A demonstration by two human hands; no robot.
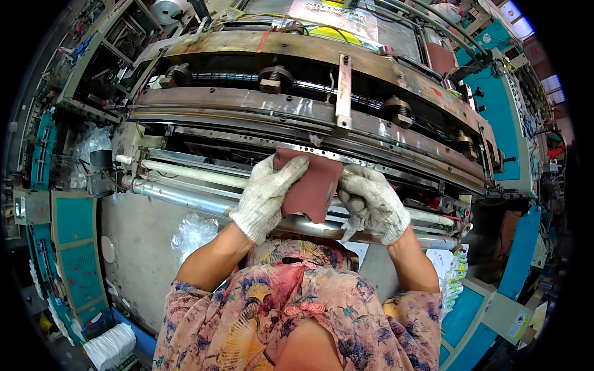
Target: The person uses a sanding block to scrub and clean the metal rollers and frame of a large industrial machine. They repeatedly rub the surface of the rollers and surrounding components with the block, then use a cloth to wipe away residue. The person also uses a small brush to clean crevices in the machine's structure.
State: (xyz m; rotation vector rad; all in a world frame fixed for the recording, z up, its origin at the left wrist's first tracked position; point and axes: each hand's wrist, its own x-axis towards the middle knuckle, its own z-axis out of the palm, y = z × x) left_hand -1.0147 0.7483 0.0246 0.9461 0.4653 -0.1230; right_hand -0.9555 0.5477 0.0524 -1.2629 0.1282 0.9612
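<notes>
In the head view, a dark red sheet point(311, 183) is held up in front of the machine's rollers point(185, 196). The gloved left hand point(266, 198) grips its left edge, fingers point(291, 170) folded over the top. The gloved right hand point(372, 204) pinches its right edge.

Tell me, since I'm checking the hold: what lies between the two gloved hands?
In the head view, a dark red sheet spans the gap between the left hand and the right hand, in front of the machine's rollers.
</notes>
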